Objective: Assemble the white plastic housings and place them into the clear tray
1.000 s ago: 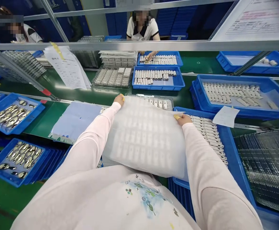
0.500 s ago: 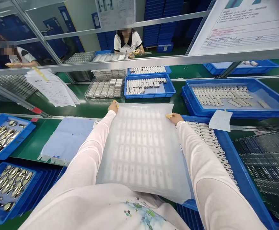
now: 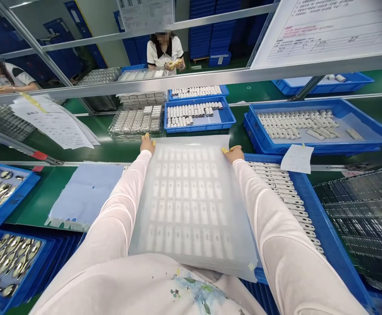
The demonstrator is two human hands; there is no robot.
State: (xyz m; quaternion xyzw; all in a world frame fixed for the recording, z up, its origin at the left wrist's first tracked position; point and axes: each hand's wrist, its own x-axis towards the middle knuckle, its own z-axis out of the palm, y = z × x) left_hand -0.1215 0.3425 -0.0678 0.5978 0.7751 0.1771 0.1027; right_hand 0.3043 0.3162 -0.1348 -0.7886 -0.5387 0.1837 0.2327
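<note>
In front of my body lies a frosted plastic bag (image 3: 191, 144), with rows of white, narrow pieces (image 3: 187, 190) showing dimly through it. My left hand (image 3: 148, 143) grips its far left corner, thumb and fingers closed. At the far right corner my right hand (image 3: 233, 154) pinches the edge. Yellow covers are on some fingertips of both hands. The bag's near edge reaches my waist. Whether the pieces sit in a tray inside the bag or beneath it, I cannot tell.
A blue tray (image 3: 304, 192) of white flat pieces stands at right, beside stacked clear trays (image 3: 361, 227). Blue trays of spoons (image 3: 12, 256) are at left. Across the bench are a blue bin (image 3: 200, 127) of white tubes and a co-worker (image 3: 165, 50).
The view has shifted slightly, so most things appear a little further left. Both hands keep their hold on the bag's far corners. The co-worker's hands have moved closer together.
</note>
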